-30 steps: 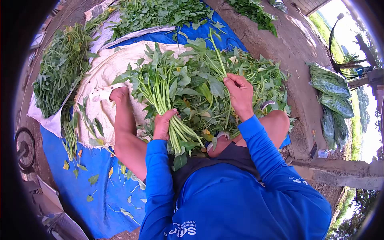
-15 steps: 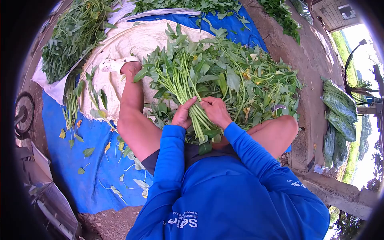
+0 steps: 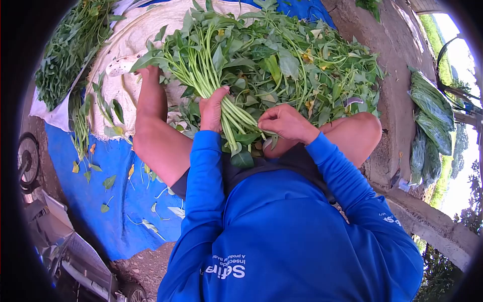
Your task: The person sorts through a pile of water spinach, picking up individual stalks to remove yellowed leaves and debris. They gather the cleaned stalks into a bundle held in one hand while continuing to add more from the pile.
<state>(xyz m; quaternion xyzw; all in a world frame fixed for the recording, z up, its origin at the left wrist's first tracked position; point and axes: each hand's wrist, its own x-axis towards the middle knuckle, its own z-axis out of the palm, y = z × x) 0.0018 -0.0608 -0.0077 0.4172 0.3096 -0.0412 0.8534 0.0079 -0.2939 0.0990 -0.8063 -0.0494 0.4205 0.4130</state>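
A bunch of leafy green stems that look like water spinach [image 3: 205, 70] slants across my lap, leaves pointing away from me. My left hand [image 3: 212, 108] is closed around the stems, its thumb on top. At the cut ends, on the right, is my right hand [image 3: 289, 124], fingers pinched together. A small green leaf [image 3: 272, 138] shows just under those fingertips and seems to be held by them. Behind the bunch, a big loose heap of the same greens [image 3: 312, 70], with some yellowed leaves, spreads over the ground.
Under the heap lie a pale sack sheet [image 3: 121, 83] and a blue tarp [image 3: 85, 176] scattered with leaves. More bundled greens [image 3: 70, 60] stand at the upper left. Bagged greens [image 3: 430, 118] sit by the concrete edge at right. A wheel [image 3: 31, 158] is at far left.
The bunch and my left hand have shifted left and up in the view. My right hand has drawn away from the middle of the stems to their ends.
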